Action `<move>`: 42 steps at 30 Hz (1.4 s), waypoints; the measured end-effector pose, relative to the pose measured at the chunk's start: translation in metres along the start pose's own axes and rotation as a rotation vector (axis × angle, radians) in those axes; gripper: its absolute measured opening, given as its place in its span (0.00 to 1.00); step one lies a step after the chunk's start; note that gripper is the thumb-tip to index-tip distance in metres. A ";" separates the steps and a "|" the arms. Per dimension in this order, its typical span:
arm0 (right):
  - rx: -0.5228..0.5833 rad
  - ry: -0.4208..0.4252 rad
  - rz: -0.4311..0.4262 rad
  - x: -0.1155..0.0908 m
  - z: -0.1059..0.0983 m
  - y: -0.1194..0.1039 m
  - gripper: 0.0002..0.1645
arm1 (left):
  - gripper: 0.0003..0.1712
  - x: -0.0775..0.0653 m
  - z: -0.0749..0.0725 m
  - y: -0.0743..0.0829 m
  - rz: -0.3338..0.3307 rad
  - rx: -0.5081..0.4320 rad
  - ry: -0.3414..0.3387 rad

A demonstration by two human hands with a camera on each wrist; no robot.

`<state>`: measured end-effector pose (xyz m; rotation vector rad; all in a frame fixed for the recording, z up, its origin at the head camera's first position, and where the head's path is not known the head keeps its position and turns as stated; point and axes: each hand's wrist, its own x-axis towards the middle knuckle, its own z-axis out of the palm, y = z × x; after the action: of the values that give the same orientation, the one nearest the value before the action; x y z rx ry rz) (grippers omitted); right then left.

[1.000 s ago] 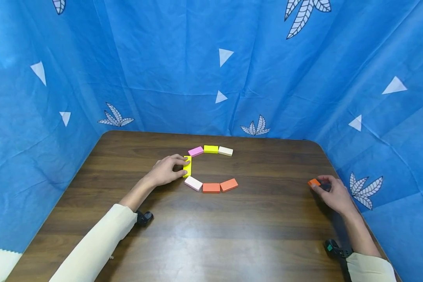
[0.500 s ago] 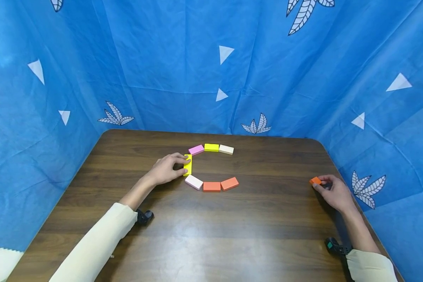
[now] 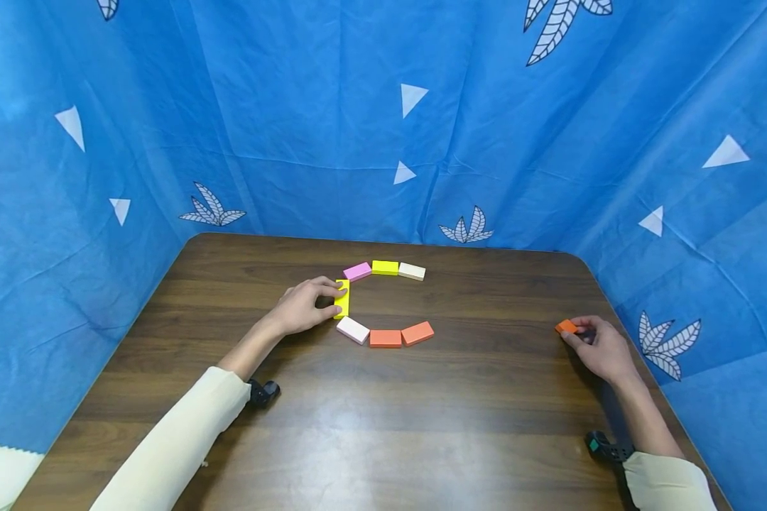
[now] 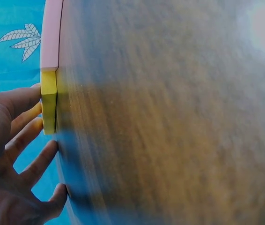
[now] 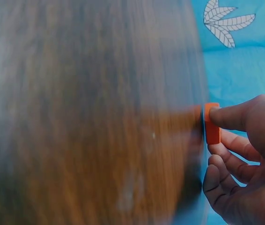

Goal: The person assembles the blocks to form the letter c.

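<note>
In the head view my left hand (image 3: 303, 305) rests at the left side of a yellow block (image 3: 341, 299), thumb near its front end and fingers near its far end. The left wrist view shows this yellow block (image 4: 49, 103) on the table against a pale pink block (image 4: 51, 37). Far to the right, my right hand (image 3: 604, 348) pinches a small orange block (image 3: 565, 326) between thumb and fingers. A thin gap separates the orange block (image 5: 212, 123) from the tabletop in the right wrist view, where the other fingers are curled loosely.
The blocks lie end to end in a C that opens to the right on the wooden table (image 3: 486, 397). Its far arm has a pink block (image 3: 357, 271), a yellow and a cream one; its near arm has pale pink (image 3: 354, 330) and two orange-red ones. Blue curtains (image 3: 371, 128) surround the table.
My right hand has shifted slightly to the right and then back left with the orange block. The left hand and the row of blocks have stayed in place.
</note>
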<state>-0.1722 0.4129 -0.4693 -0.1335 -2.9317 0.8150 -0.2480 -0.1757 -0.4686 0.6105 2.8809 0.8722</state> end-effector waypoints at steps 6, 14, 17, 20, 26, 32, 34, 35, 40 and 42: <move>0.001 -0.008 -0.008 0.001 0.002 -0.008 0.27 | 0.25 0.000 0.001 0.001 -0.006 0.001 -0.004; -0.008 -0.008 -0.041 0.000 0.009 -0.017 0.27 | 0.25 0.000 0.002 0.001 -0.014 0.002 -0.001; -0.011 -0.007 -0.057 0.001 0.012 -0.020 0.26 | 0.25 0.000 0.002 0.000 -0.010 0.005 0.004; -0.007 -0.013 -0.065 0.001 0.014 -0.023 0.26 | 0.24 0.001 0.002 0.000 -0.005 0.010 0.008; -0.001 -0.017 -0.071 0.001 0.017 -0.028 0.26 | 0.24 0.000 0.001 0.001 -0.001 0.010 0.011; 0.000 -0.017 -0.074 0.000 0.020 -0.033 0.25 | 0.25 -0.001 0.000 0.002 -0.006 0.006 0.006; 0.001 -0.020 -0.075 -0.001 0.021 -0.034 0.25 | 0.25 -0.001 0.000 0.002 -0.007 0.004 0.006; 0.003 -0.022 -0.075 -0.001 0.021 -0.035 0.25 | 0.25 -0.001 0.000 0.002 -0.006 0.005 0.007; 0.006 -0.031 -0.078 -0.001 0.023 -0.039 0.25 | 0.25 -0.002 0.000 0.003 -0.005 0.007 0.008; 0.007 -0.036 -0.077 -0.001 0.023 -0.040 0.25 | 0.25 -0.002 0.000 0.003 -0.007 0.007 0.007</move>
<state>-0.1764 0.3672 -0.4683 -0.0053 -2.9467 0.8242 -0.2456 -0.1740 -0.4669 0.5986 2.8924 0.8650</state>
